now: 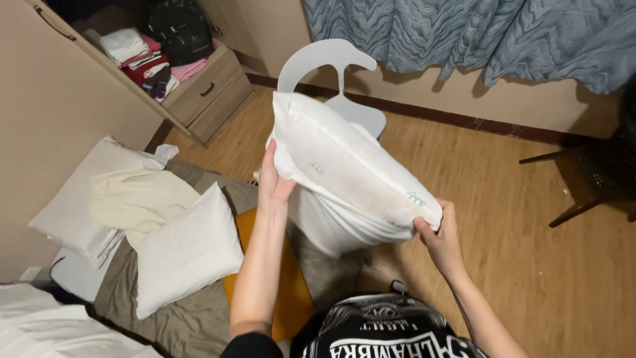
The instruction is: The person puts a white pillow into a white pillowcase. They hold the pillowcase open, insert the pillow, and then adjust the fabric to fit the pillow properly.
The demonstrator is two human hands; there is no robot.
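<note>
Item: white pillow, held in the air between both hands, tilted so that its upper end lay away from the person and its lower end toward the right hand. Faint yellowish staining was noted on the near face. A loose white pillowcase was seen hanging below it, under and between the hands.

Left hand: pressed against the pillow's left edge, fingers extended upward along the fabric and thumb closed on it; the pillow lay to the right of and above this hand.

Right hand: closed on the pillow's lower corner, thumb on the near face and fingers wrapped behind; the pillow rose up and to the left of this hand.

Surroundings: a white plastic chair was placed beyond the pillow, farther off than both hands. To the left of the left hand, a second white pillow and a cream cloth were laid on a grey-brown sheet, with an orange surface just beneath the left forearm. Farther left and beyond, an open wardrobe with folded clothes was recorded. A blue patterned curtain was hung above the wooden floor, beyond the right hand.
</note>
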